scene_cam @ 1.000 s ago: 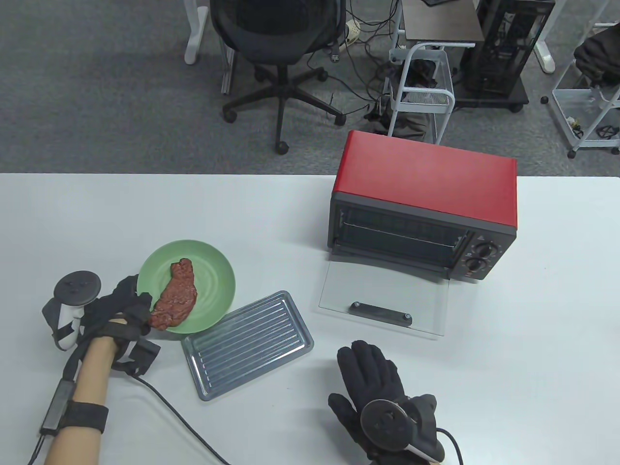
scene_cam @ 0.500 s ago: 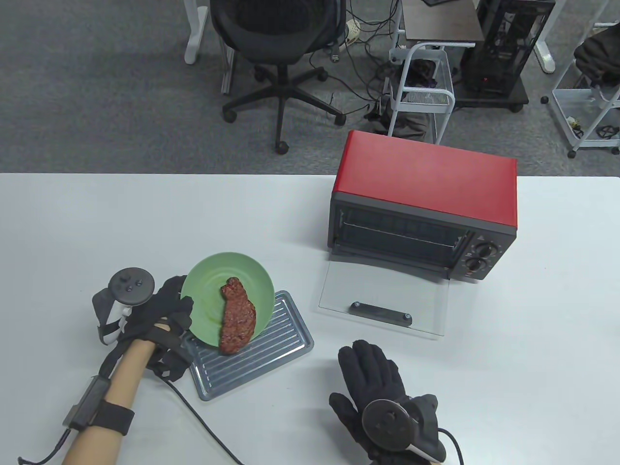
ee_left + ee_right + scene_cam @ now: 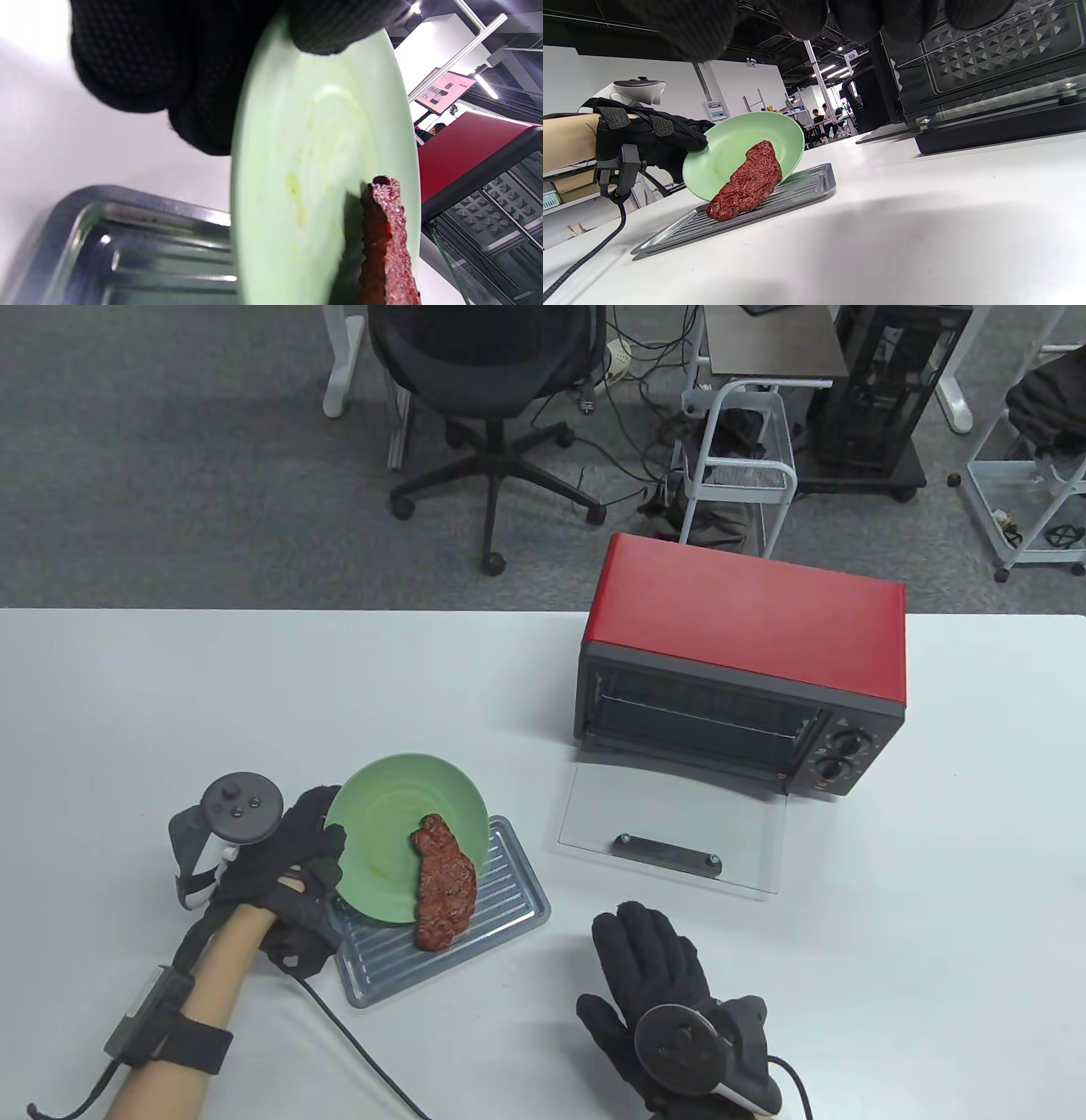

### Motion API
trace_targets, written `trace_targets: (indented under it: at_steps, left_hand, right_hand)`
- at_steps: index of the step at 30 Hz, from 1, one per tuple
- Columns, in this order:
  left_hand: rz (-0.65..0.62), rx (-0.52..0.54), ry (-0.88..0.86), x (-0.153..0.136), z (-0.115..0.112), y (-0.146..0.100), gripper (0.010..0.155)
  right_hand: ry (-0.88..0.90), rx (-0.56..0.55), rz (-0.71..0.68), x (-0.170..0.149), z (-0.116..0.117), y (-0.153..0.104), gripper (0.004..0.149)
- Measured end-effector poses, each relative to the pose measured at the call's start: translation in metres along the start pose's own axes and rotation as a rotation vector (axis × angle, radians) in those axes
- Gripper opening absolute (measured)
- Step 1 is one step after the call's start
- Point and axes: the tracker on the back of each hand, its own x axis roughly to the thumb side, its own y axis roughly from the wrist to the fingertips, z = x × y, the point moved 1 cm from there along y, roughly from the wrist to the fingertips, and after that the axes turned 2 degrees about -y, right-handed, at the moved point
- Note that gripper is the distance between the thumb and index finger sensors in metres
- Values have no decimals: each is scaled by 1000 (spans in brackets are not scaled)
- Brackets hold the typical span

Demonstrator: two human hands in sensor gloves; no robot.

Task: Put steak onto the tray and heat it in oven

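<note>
- My right hand [image 3: 670, 1010] is nearest me, lying flat on the white table [image 3: 891, 984] with the fingers straight and holding nothing; it sits well clear of everything else.
- My left hand [image 3: 288, 874] grips the near-left rim of the green plate [image 3: 382, 831], thumb over the top edge and fingers curled behind it, with the plate tipped steeply over the tray [image 3: 509, 899].
- The steak [image 3: 441, 882] lies half off the plate's low edge, its lower end touching the tray's ribbed floor and its upper end leaning on the plate.
- I judge the steak stiff and fairly light: it keeps its shape while propped and slides as one piece on the smooth plate. If it hangs up, I would take it at the thick upper end.
- The tray's raised rim should stop the steak running off; I would grip the tray by its short ends. It looks thin and light.
- Open table lies between the tray and the oven [image 3: 747, 645], so the path is free.
- The oven's glass door [image 3: 679, 823] lies flat on the table, and the tray must pass over its handle.
</note>
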Motion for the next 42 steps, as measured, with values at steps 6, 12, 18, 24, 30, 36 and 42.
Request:
trace_targets:
  at_steps: [6,12,18,24,30,36,42]
  left_hand:
    - [0,48,69,8,12,-6,55]
    - [7,82,100,8,18,-6,56]
    - [-3,149,196,14,23,-6,56]
    - [14,223,242,20,28,-8,55]
    - [24,254,238,16,36,-8,55]
    - [-15,314,273,17,40,-13,54]
    - [-22,383,305,22,42,-16,54]
  right_hand:
    - [6,3,2,0,0,0,82]
    - [8,5,3,0,0,0,82]
    - [13,17,9,-1,1,1,82]
    - [11,25,19,-2,1,1,82]
    - [16,24,21,-3,0,2,82]
    - [16,25,20,-3,0,2,82]
    - [17,26,22,-3,0,2,82]
